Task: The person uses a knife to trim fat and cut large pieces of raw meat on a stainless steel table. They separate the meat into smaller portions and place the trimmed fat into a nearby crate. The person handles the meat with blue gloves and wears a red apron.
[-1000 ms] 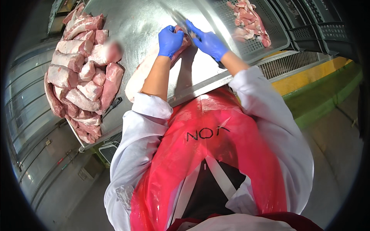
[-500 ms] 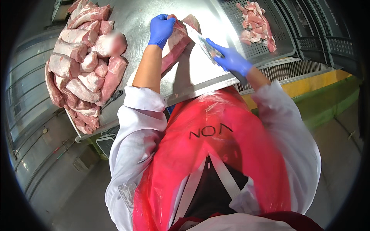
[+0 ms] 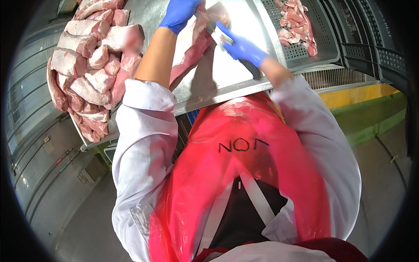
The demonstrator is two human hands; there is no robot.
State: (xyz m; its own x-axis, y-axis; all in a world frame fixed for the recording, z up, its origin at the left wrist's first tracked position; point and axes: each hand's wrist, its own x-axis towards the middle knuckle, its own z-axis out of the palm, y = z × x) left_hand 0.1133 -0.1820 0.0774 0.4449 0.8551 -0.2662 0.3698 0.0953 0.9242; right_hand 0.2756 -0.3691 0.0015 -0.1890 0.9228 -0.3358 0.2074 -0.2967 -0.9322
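A long piece of raw pork lies on the shiny work surface in front of me. At its far end my left hand, in a blue glove, is closed on the meat's upper edge. My right hand, also gloved in blue, is wrapped round a knife with a dark handle. The blade points away to the left and reaches the right side of the pork; its tip is hidden against the meat. My right index finger stretches forward along the blade.
A big heap of pork pieces covers the left part of the metal table. At the far right, meat trimmings lie in a perforated grey tray. Dark plastic crates stand beyond it. The table's metal edge runs close to my red apron.
My right hand and the knife have moved left and away from me, up against the pork. My left hand has pulled the meat's edge farther away. The view has also shifted slightly.
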